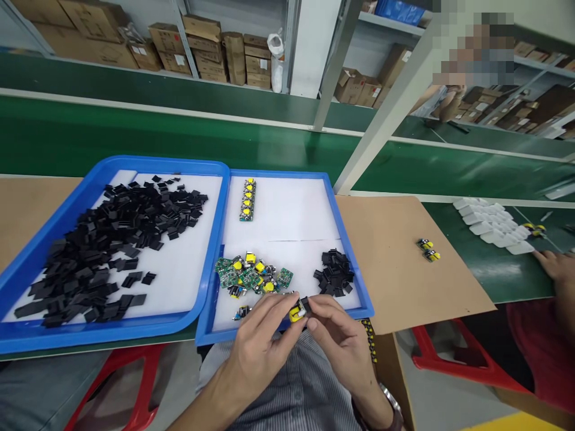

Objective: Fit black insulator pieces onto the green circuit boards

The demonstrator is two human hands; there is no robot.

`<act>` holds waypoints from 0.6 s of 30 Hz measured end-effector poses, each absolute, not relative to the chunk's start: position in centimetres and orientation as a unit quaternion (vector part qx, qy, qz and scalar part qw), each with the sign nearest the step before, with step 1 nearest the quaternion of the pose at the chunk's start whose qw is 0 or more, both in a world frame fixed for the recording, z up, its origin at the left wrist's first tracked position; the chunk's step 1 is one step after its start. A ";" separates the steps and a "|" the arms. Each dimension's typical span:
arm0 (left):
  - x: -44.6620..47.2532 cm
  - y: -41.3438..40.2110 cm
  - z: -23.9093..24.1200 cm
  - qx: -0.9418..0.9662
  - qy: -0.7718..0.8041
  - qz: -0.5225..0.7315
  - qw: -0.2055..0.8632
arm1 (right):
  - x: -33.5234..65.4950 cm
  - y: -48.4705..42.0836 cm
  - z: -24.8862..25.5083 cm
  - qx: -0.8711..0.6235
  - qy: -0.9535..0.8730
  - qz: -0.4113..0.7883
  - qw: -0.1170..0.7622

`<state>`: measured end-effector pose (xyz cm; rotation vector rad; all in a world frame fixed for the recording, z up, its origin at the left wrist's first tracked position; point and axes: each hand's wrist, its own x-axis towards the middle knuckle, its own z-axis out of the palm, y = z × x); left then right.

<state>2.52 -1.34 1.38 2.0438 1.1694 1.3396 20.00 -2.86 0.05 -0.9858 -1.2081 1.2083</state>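
Observation:
Above the front edge of the right-hand blue tray [332, 203], my two hands meet over a small circuit board [295, 313] with a yellow component. My left hand [260, 341] pinches the board between thumb and fingers. With its fingertips, my right hand [344, 338] grips a small black piece [306, 303] at the board's right side; its contact with the board is partly hidden. Behind my left hand lies a heap of green circuit boards [249, 276] with yellow parts. A small pile of black pieces [335, 273] lies beyond my right hand.
A larger blue tray [222, 197] on the left holds many black pieces [130, 221]. A row of boards [247, 200] lies at the right-hand tray's back. Two boards [429, 250] rest on brown cardboard [386, 257]. A co-worker's hand [554, 263] is near white boxes [492, 224].

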 end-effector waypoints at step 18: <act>3.0 0.1 0.4 0.782 0.419 0.451 0.098 | 27.0 2.3 -1.1 -0.609 -0.556 0.263 0.500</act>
